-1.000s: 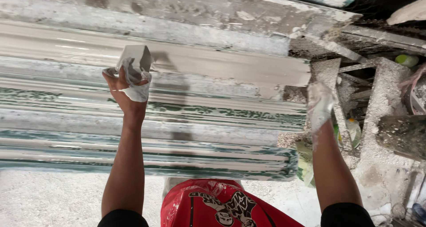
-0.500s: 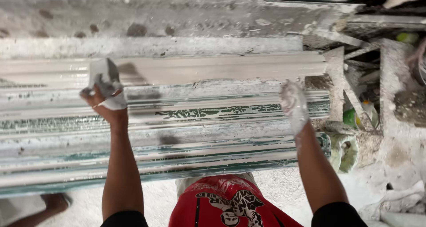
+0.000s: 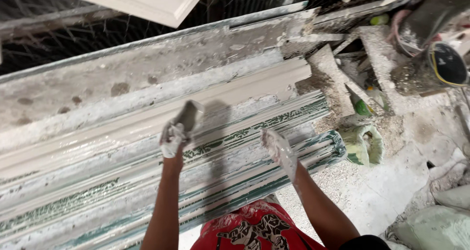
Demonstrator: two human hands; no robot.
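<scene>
My left hand point(image 3: 172, 138), coated in white plaster, grips a small flat scraper point(image 3: 188, 115) and holds it just above the long moulds. Wet grey plaster fills one long cornice mould point(image 3: 147, 120) that runs from left to right. Below it lie green ribbed moulds point(image 3: 254, 127) smeared with white. My right hand point(image 3: 278, 149), also white with plaster, hangs over the green moulds with fingers loosely together and nothing in it.
A white panel point(image 3: 147, 0) leans at the top. Plaster-caked boards point(image 3: 338, 83) and rubble lie at the right end of the moulds. A green-rimmed bucket point(image 3: 364, 145) sits on the dusty floor, and a dark round container point(image 3: 448, 64) stands at far right.
The view has swung, so the moulds now run slanted. My left hand with the scraper has come closer to the right hand, towards the right end of the moulds.
</scene>
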